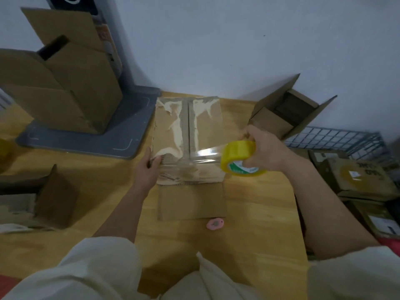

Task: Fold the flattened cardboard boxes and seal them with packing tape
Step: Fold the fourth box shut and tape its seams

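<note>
Midway through sealing, the left hand (148,167) presses its fingers (156,160) on the box (188,144) on the surface (259,202), while the right hand (263,148) clenches the tape roll (240,158), a clear strip (205,155) stretched between both hands across the box top. Light, stiff cardboard probably slides easily, so bracing its left edge looks wise; the torn, glossy top may grip tape poorly. A pink cutter (215,224) lies nearer the body.
</note>
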